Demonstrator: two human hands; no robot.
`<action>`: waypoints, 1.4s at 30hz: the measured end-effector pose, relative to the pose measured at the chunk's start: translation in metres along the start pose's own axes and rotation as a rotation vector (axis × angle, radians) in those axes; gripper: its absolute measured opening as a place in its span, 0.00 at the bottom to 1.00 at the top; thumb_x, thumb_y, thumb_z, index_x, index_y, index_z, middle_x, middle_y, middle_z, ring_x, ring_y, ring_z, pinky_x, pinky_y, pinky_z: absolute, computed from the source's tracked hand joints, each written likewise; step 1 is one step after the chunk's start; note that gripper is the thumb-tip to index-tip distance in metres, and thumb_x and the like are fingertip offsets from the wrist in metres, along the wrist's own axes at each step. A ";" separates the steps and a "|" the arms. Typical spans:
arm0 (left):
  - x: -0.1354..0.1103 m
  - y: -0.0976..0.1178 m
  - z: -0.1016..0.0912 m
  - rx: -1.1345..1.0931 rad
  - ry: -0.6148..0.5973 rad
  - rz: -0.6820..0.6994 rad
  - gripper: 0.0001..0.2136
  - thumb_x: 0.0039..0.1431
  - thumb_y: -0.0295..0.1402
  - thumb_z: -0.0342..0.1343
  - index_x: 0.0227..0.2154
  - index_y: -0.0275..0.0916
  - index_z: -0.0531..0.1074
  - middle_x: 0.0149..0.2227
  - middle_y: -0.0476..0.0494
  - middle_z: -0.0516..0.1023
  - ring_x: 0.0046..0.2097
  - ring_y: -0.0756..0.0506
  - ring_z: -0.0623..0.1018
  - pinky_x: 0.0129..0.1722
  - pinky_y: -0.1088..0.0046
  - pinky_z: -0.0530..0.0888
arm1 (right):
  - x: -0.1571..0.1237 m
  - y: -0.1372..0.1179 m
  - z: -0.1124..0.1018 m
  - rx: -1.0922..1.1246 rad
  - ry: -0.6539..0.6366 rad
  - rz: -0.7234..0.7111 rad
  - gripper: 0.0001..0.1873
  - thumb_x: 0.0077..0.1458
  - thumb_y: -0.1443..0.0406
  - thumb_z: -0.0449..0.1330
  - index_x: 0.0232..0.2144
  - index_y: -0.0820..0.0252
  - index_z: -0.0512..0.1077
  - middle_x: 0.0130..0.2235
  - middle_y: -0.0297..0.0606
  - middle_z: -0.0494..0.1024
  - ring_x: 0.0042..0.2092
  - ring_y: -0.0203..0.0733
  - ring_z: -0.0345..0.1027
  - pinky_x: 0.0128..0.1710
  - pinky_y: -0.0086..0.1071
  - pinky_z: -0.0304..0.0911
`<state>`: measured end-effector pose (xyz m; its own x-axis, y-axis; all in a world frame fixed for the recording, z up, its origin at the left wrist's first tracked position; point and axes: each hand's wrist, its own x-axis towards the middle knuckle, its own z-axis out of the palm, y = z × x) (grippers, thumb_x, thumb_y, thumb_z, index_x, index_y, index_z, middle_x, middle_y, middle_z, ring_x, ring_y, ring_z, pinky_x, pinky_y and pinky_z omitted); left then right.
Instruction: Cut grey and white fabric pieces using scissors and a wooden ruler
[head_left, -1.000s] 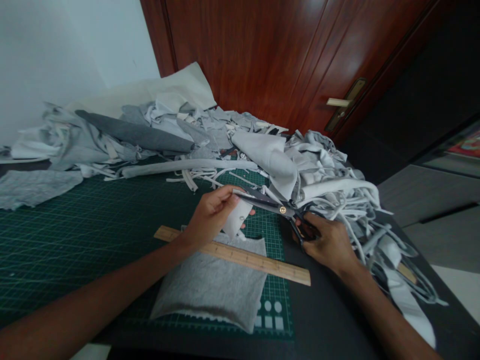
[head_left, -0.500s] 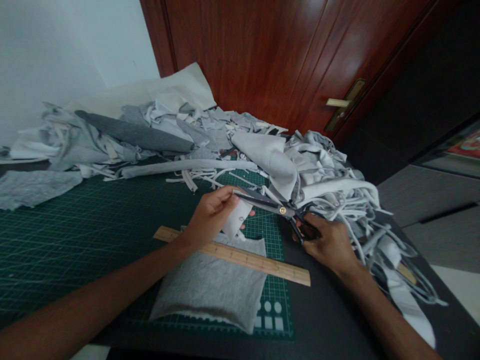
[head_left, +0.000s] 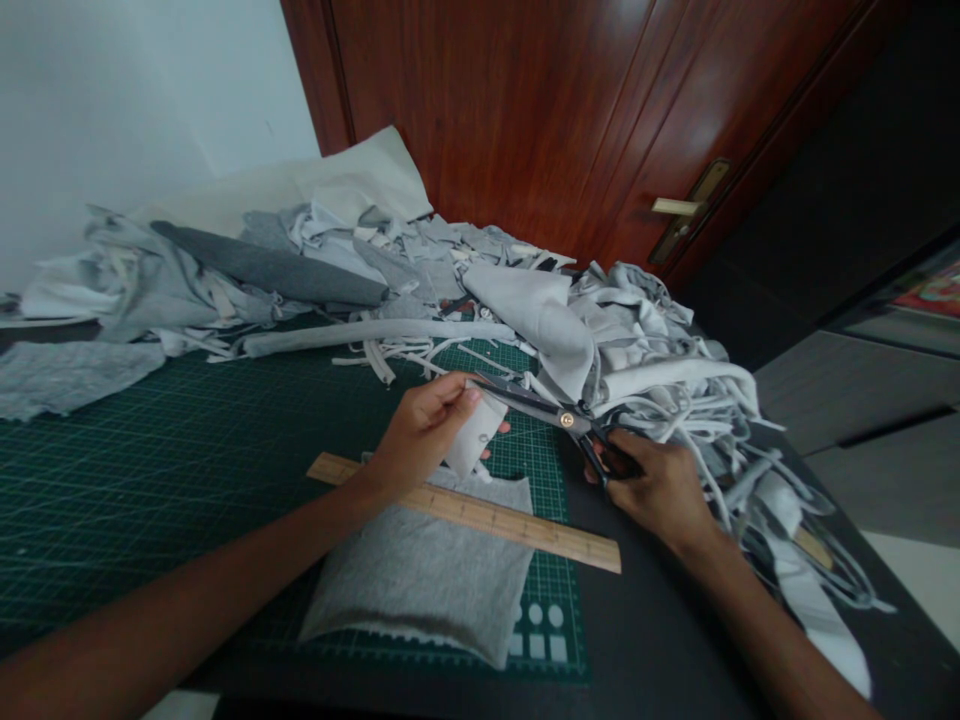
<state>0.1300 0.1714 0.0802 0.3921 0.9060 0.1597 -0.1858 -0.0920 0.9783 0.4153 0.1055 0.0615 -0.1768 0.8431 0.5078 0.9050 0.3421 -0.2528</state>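
Between the thumb and fingers of my left hand (head_left: 427,430) is a small light grey fabric piece (head_left: 474,432) with a small round mark on it. My right hand (head_left: 660,485) grips the black handles of a pair of scissors (head_left: 567,420). Their blades point left and lie along the top edge of the fabric piece, close to my left fingertips. Below, a wooden ruler (head_left: 525,524) rests across a larger grey cloth (head_left: 420,580). My left hand and wrist hide part of the ruler and the cloth's upper edge.
A green cutting mat (head_left: 187,440) covers much of the dark table (head_left: 622,620). Grey and white fabric scraps (head_left: 420,255) lie heaped along the back, and tangled strips (head_left: 675,390) run down the right side. Behind stands a brown door (head_left: 510,120).
The scissor blades have closed slightly over the edge of the fabric piece. Both hands stay in nearly the same place; the ruler and larger cloth have not moved.
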 end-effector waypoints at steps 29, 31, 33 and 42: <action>-0.001 0.001 -0.001 -0.011 0.032 0.031 0.18 0.62 0.47 0.63 0.43 0.37 0.72 0.33 0.42 0.86 0.27 0.47 0.82 0.25 0.76 0.79 | -0.001 0.000 0.006 0.113 -0.044 -0.009 0.11 0.53 0.65 0.63 0.25 0.55 0.64 0.20 0.25 0.64 0.20 0.32 0.57 0.22 0.27 0.51; 0.000 0.001 -0.002 -0.010 0.023 0.042 0.17 0.62 0.46 0.63 0.42 0.38 0.71 0.33 0.42 0.86 0.27 0.47 0.82 0.25 0.76 0.78 | -0.001 0.002 0.007 0.113 -0.057 -0.017 0.09 0.53 0.67 0.63 0.25 0.56 0.66 0.20 0.26 0.64 0.20 0.32 0.58 0.22 0.27 0.51; 0.000 0.000 -0.002 -0.010 0.008 0.048 0.15 0.63 0.45 0.63 0.41 0.38 0.71 0.33 0.43 0.86 0.26 0.47 0.82 0.25 0.76 0.79 | -0.002 0.004 0.008 0.115 -0.072 -0.029 0.06 0.51 0.68 0.62 0.26 0.56 0.67 0.21 0.26 0.66 0.21 0.32 0.60 0.22 0.26 0.52; 0.001 -0.002 -0.003 -0.048 -0.027 0.065 0.13 0.63 0.41 0.62 0.42 0.38 0.72 0.29 0.46 0.84 0.26 0.47 0.82 0.25 0.76 0.79 | -0.005 0.007 0.010 0.105 -0.052 -0.065 0.08 0.49 0.70 0.63 0.26 0.56 0.66 0.21 0.25 0.65 0.20 0.31 0.58 0.22 0.26 0.51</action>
<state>0.1278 0.1739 0.0785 0.4023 0.8871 0.2265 -0.2538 -0.1296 0.9585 0.4187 0.1077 0.0493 -0.2559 0.8375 0.4828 0.8459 0.4358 -0.3074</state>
